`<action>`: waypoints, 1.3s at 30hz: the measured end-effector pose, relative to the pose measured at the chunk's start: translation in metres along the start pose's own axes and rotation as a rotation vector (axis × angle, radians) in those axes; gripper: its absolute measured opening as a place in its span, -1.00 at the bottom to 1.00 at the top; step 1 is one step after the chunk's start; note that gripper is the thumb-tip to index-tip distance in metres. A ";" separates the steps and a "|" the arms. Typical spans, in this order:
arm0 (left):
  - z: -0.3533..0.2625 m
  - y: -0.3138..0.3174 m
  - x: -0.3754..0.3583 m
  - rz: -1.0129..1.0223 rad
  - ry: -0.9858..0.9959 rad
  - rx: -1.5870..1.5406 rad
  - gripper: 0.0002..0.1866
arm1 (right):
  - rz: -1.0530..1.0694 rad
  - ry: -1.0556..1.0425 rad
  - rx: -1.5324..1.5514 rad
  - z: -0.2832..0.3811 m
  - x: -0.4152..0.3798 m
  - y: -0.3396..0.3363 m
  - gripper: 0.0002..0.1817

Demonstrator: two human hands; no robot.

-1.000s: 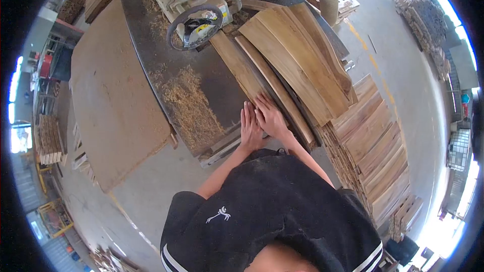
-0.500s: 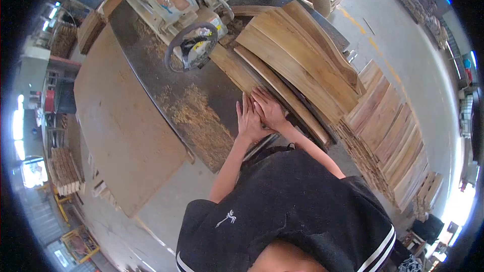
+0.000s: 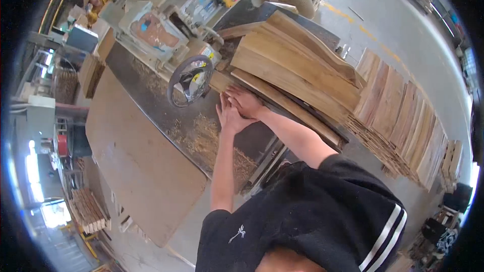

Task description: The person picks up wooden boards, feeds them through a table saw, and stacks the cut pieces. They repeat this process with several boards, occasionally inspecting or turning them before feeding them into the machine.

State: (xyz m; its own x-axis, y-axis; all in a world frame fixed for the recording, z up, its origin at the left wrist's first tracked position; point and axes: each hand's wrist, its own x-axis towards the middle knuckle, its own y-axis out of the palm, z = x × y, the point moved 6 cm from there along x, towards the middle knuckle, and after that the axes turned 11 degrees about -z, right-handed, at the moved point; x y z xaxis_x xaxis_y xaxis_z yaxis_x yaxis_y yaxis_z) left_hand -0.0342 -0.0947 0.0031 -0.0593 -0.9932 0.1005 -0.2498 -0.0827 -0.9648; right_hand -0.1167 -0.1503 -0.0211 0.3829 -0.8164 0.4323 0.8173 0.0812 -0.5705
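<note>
Both of my hands lie close together on the near end of a wooden board point(image 3: 218, 81) that runs toward the machine point(image 3: 156, 30). My left hand point(image 3: 232, 119) has its fingers stretched out, with the thumb side against the other hand. My right hand point(image 3: 245, 103) rests flat, fingers extended and partly overlapped by the left. Just left of them is the machine's handwheel point(image 3: 190, 80). A long curved board point(image 3: 290, 106) lies to the right of my hands on the dark machine table point(image 3: 146, 90).
Curved wooden pieces point(image 3: 297, 65) are stacked on the right of the table. Sawdust point(image 3: 206, 138) covers its near part. A large brown panel point(image 3: 136, 156) stands left. Plank stacks point(image 3: 398, 116) lie at right. A person in yellow point(image 3: 96, 7) is far off.
Both hands have moved forward toward the machine, and less of the board shows between them and it. The camera view has shifted and turned.
</note>
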 end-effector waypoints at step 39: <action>-0.242 0.005 -0.229 -0.582 -0.418 -0.317 0.31 | 0.378 0.940 0.898 -0.014 -0.175 -0.115 -0.43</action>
State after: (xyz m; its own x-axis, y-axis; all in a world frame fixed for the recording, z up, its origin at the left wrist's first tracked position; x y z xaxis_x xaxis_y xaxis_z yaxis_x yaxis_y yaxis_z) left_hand -0.2562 0.1523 0.0344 0.5192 -0.7509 0.4080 -0.3967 -0.6346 -0.6632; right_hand -0.2842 -0.0248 -0.0408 0.5032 -0.7109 -0.4914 0.8637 0.4330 0.2581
